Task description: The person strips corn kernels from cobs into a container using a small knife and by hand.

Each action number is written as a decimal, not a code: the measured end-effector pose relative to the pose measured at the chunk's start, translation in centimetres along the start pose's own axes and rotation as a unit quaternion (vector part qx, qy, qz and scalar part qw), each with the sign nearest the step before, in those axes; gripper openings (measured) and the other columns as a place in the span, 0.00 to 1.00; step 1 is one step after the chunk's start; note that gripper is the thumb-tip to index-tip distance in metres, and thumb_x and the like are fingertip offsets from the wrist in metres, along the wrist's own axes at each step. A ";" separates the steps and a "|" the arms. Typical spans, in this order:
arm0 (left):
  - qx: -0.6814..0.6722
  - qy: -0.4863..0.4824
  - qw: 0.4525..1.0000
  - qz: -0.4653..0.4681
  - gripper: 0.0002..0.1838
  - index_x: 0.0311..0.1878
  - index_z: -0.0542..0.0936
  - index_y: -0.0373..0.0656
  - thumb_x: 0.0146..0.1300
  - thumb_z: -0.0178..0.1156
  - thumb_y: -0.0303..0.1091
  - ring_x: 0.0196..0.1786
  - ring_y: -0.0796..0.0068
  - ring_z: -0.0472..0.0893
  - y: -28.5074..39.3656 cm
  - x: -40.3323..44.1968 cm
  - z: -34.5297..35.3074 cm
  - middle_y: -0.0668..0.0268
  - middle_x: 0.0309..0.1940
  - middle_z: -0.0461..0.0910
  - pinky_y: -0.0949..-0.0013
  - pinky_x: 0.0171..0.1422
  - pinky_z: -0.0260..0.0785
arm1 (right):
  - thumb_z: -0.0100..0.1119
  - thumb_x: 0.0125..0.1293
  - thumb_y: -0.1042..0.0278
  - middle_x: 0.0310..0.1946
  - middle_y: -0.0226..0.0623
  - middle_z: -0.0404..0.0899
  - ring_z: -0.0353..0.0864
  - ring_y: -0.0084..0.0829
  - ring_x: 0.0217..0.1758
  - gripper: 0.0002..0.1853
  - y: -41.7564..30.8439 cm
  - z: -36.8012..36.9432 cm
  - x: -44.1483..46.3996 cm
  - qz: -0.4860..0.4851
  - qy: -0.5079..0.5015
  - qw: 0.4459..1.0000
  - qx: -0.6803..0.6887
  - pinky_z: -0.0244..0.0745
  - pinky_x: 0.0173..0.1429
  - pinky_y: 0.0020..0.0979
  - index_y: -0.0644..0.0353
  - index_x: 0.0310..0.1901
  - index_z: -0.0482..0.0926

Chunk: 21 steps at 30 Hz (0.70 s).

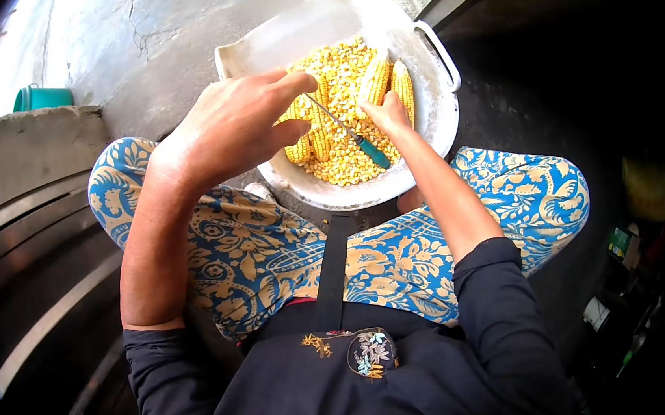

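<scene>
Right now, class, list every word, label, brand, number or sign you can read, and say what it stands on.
Readable text: none.
Small green-marked item, far right: any print is too small and blurred.
Tool's teal handle, white basin: no lettering visible.
Dark shirt: embroidery, no readable letters.

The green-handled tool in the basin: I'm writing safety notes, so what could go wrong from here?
The tool's thin shaft runs up toward the left hand, so a careless reach might jab a finger.
The basin sits between the bent legs; a knock could spill loose kernels.
</scene>
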<state>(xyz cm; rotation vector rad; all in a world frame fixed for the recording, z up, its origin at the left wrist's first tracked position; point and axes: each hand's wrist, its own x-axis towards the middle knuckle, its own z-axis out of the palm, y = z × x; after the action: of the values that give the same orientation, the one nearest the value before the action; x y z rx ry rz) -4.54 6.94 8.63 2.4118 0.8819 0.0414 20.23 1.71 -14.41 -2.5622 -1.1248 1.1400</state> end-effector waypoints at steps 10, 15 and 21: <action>-0.024 0.041 0.999 -0.005 0.19 0.52 0.71 0.43 0.56 0.59 0.32 0.37 0.62 0.81 -2.2 1.1 0.8 0.56 0.42 0.79 0.63 0.42 0.74 | 0.60 0.52 0.45 0.30 0.34 0.77 0.75 0.21 0.25 0.26 -1.8 -0.7 -1.0 -0.007 -0.116 0.920 0.375 0.69 0.22 0.23 0.57 0.44 0.71; -0.039 0.051 0.998 -0.022 0.23 0.56 0.70 0.45 0.55 0.60 0.31 0.44 0.59 0.79 -3.9 2.1 1.5 0.55 0.50 0.75 0.62 0.50 0.72 | 0.51 0.58 0.41 0.26 0.33 0.77 0.72 0.22 0.16 0.24 -4.2 -3.9 -2.6 -0.008 -0.152 0.895 0.420 0.70 0.19 0.22 0.56 0.42 0.73; -0.013 0.075 0.995 0.065 0.39 0.63 0.64 0.49 0.42 0.66 0.31 0.61 0.59 0.68 -5.8 4.3 3.3 0.61 0.60 0.67 0.61 0.62 0.62 | 0.40 0.65 0.45 0.24 0.36 0.75 0.67 0.23 0.18 0.23 -7.1 -7.4 -8.4 -0.068 -0.341 0.784 0.514 0.64 0.23 0.26 0.57 0.43 0.74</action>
<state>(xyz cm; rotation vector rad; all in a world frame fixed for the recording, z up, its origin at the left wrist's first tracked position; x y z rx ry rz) -3.85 11.50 2.12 2.4634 0.7822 0.2853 17.45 2.41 -1.45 -1.2233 -0.4497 1.9681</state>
